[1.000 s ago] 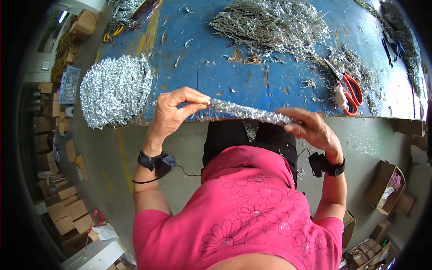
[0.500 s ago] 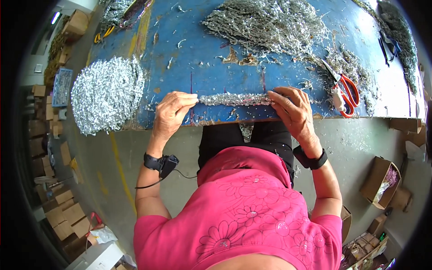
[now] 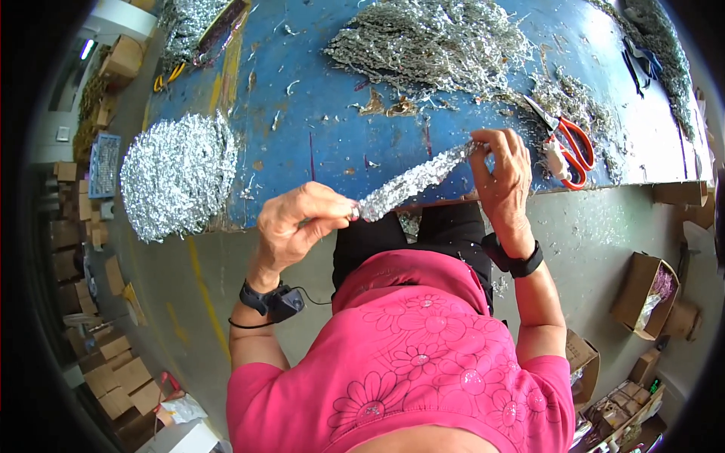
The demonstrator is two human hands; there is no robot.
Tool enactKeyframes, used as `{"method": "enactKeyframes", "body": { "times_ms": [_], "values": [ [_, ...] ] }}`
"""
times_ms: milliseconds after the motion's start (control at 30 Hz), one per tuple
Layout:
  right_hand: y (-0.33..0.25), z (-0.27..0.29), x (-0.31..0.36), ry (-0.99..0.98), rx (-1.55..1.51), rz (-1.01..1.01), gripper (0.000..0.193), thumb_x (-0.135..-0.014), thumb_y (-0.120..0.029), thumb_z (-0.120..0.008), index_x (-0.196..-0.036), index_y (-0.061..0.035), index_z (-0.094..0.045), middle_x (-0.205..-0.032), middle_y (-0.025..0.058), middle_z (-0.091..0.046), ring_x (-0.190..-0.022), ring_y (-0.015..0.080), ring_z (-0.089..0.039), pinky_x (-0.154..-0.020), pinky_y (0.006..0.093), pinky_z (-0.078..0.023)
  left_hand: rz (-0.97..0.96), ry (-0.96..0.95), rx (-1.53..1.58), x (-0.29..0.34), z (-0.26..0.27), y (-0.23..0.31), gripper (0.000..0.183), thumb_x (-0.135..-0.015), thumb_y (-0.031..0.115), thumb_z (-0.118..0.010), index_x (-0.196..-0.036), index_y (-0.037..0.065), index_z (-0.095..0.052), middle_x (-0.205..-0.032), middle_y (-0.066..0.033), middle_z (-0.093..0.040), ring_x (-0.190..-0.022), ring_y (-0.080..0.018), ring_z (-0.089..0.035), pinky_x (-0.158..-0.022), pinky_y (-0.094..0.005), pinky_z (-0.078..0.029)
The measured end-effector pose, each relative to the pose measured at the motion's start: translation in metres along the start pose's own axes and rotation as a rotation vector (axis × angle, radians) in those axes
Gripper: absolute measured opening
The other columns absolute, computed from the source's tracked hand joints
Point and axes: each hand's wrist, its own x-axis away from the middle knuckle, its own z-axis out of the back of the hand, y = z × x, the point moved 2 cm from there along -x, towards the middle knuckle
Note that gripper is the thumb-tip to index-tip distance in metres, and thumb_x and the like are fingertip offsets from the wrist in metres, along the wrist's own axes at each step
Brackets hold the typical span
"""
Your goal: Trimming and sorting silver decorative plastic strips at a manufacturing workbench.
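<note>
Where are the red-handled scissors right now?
In the head view, the scissors lie on the blue table, at the person's right, just beyond the right hand.

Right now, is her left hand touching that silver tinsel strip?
Touching. The head view shows the left hand pinching one end of the silver tinsel strip.

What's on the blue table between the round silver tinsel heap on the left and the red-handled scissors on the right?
In the head view, between the round silver tinsel heap and the red-handled scissors lies mostly scuffed blue tabletop with scattered silver scraps; the silver tinsel strip held by both hands crosses its near edge.
</note>
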Motion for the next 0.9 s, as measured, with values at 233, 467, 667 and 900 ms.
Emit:
{"method": "enactKeyframes", "body": {
  "times_ms": [233, 467, 667, 900],
  "values": [
    [0.017, -0.006, 0.008, 0.009, -0.928, -0.481, 0.019, -0.091, 0.000, -0.045, -0.102, -0.0028, -0.060, -0.073, -0.0028, -0.052, -0.067, 0.0048, -0.047, -0.060, 0.0213, -0.041, 0.010, 0.110, 0.046, -0.011, -0.003, 0.003, 0.017, -0.078, -0.004, -0.073, -0.091, 0.002, -0.065, -0.086, -0.0123, -0.069, -0.081, -0.0218, -0.068, -0.069, -0.0280, -0.055],
    [0.014, 0.014, 0.012, 0.027, -0.377, -0.154, 0.013, -0.090, -0.005, -0.057, -0.102, -0.0054, -0.062, -0.077, 0.0115, -0.058, -0.070, 0.0227, -0.062, -0.065, 0.0308, -0.049, -0.036, 0.170, 0.017, -0.015, 0.002, 0.006, 0.015, -0.079, -0.005, -0.072, -0.091, 0.000, -0.064, -0.090, -0.0130, -0.068, -0.085, -0.0217, -0.067, -0.072, -0.0271, -0.055],
    [0.014, 0.018, 0.008, 0.193, -0.320, -0.091, 0.018, -0.084, -0.001, -0.060, -0.101, -0.0051, -0.062, -0.091, 0.0118, -0.060, -0.085, 0.0321, -0.060, -0.076, 0.0386, -0.048, -0.049, 0.205, 0.000, -0.020, -0.003, 0.012, 0.016, -0.078, -0.002, -0.074, -0.091, 0.001, -0.065, -0.087, -0.0127, -0.069, -0.083, -0.0229, -0.068, -0.072, -0.0295, -0.054],
    [0.013, 0.016, 0.005, 0.191, -0.452, -0.223, 0.019, -0.086, 0.001, -0.057, -0.104, -0.0046, -0.059, -0.077, 0.0109, -0.059, -0.065, 0.0263, -0.058, -0.060, 0.0322, -0.048, -0.169, 0.185, -0.121, -0.036, -0.008, 0.026, 0.016, -0.077, -0.001, -0.074, -0.091, 0.002, -0.066, -0.084, -0.0123, -0.069, -0.079, -0.0227, -0.068, -0.072, -0.0310, -0.054]
  ]
}}
